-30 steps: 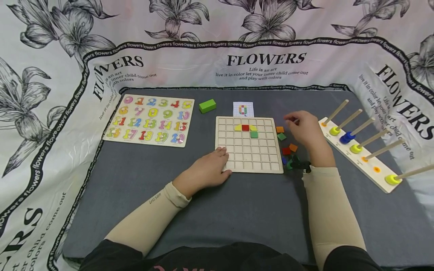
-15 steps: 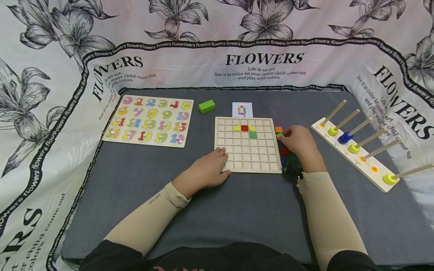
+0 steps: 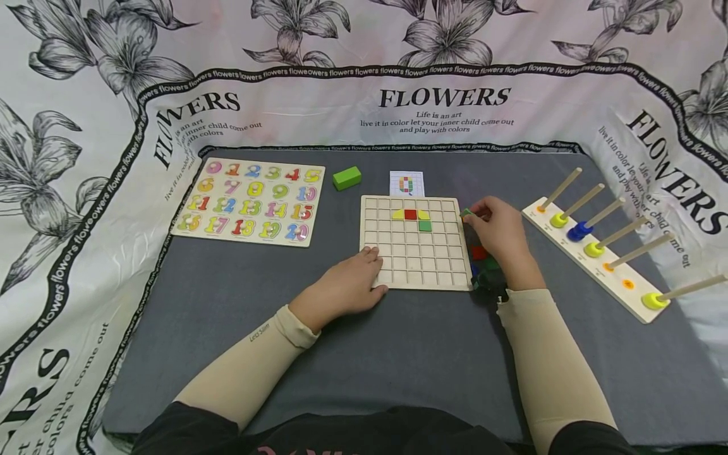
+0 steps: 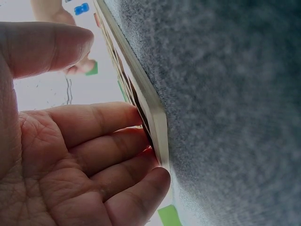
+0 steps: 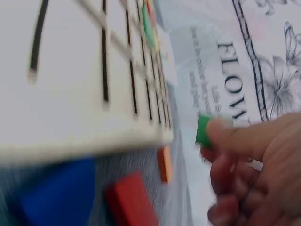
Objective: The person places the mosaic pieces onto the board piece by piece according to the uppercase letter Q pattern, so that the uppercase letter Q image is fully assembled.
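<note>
A wooden grid board [image 3: 418, 259] lies on the table in the head view. A red tile [image 3: 411, 215] sits in it between two yellow pieces, with a green tile [image 3: 424, 225] below the right one. My left hand [image 3: 349, 284] rests on the board's left edge; its fingers [image 4: 117, 155] touch that rim in the left wrist view. Just off the board's right side, my right hand [image 3: 503, 230] pinches a small green square tile [image 5: 204, 130] between thumb and fingertips. A pattern card [image 3: 406, 183] lies behind the board.
Loose pieces lie right of the board, including a red one [image 5: 131, 200], a blue one [image 5: 59, 193] and an orange one [image 5: 164, 165]. A number board [image 3: 250, 202] and a green block [image 3: 347, 179] are left; a peg stand [image 3: 586, 249] is right.
My right hand came down to the loose pieces, took hold of a green tile and has lifted slightly with it. The left hand stays on the board.
</note>
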Tool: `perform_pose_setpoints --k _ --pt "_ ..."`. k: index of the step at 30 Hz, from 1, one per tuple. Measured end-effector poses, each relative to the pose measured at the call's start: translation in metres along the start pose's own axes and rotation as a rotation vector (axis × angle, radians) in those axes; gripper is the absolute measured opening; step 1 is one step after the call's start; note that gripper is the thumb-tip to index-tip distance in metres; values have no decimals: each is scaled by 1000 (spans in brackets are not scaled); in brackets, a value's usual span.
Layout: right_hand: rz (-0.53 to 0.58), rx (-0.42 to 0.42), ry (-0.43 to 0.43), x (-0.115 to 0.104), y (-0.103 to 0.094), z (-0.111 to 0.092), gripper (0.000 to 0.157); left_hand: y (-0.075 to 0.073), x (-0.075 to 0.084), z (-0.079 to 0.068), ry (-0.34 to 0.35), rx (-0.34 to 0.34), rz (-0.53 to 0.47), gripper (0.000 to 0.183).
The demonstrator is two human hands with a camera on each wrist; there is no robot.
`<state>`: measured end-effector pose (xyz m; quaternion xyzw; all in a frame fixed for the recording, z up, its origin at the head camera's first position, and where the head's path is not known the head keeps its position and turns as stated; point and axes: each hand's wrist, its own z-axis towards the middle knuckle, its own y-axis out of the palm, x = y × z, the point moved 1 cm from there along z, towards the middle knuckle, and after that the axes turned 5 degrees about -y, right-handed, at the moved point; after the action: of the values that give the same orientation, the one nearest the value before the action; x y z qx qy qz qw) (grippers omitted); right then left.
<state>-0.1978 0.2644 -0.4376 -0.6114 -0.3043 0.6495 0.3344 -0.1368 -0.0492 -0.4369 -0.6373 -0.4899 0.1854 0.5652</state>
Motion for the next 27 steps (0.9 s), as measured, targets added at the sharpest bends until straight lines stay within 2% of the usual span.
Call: perform_pose_setpoints --k 2,4,7,16,27 --pt "33 -31 -73 -8 4 0 20 -1 0 0 0 -2 -2 67" --pt "48 -101 -139 -17 10 -1 18 -2 1 -1 0 -4 -4 67" --pt "48 -194 -185 -26 19 -1 17 -4 2 -1 -1 -9 -10 67" --pt "75 -238 -158 -32 27 -1 14 -7 2 1 2 -13 -4 67" --pt "85 -273 -152 -34 27 0 17 -10 3 1 0 -21 -13 68"
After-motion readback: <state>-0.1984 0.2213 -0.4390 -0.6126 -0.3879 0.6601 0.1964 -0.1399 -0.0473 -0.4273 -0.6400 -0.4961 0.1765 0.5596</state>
